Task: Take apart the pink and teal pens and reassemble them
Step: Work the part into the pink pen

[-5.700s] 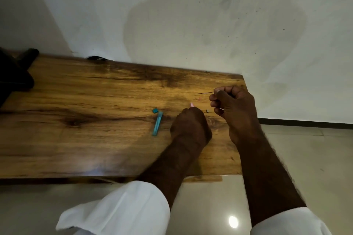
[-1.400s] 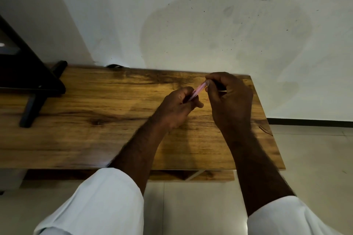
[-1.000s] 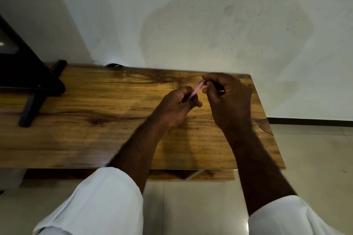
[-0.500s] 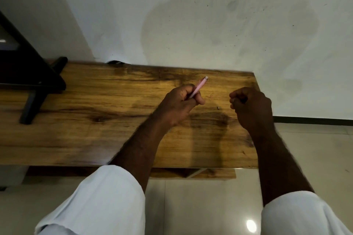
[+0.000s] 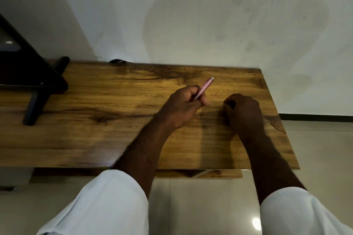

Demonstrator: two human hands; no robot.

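My left hand [image 5: 183, 105] grips the pink pen [image 5: 204, 87] above the wooden table [image 5: 114, 120]. The pen slants up and to the right, its pale end pointing toward the wall. My right hand [image 5: 243, 109] rests on the table just right of the left hand, fingers curled down against the wood. Whether it pinches something small I cannot tell. No teal pen parts show; my hands and arms may hide them.
A black stand with a slanted foot [image 5: 36, 91] sits on the table's left end. The table's right edge [image 5: 277, 116] and near edge drop off to a glossy tiled floor [image 5: 315, 158]. A stained white wall backs the table.
My right hand left the pink pen's tip and dropped to the table at the right. The left hand keeps the pen, now free at its upper end.
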